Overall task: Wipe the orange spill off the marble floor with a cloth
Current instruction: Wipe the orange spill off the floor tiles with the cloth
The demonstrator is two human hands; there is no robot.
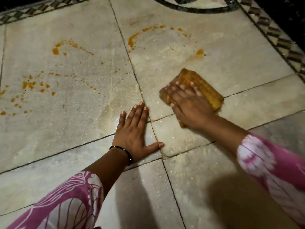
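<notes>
A folded cloth (202,86), stained orange-brown, lies flat on the pale marble floor (82,133) right of centre. My right hand (186,104) presses down on it with fingers spread and straight; the hand looks blurred. My left hand (133,133) rests flat on the floor, fingers straight, thumb out, just left of a tile joint. Orange spill drops and smears (29,84) are scattered over the left tile, with more (132,39) in an arc on the far tile and a faint smear (198,53) beyond the cloth.
Dark tile joints (132,66) cross the floor. A patterned inlay border (283,47) runs along the right and far edges, with dark floor beyond it. A black curved inlay (189,7) lies at the far middle. Shadows fall across the near tiles.
</notes>
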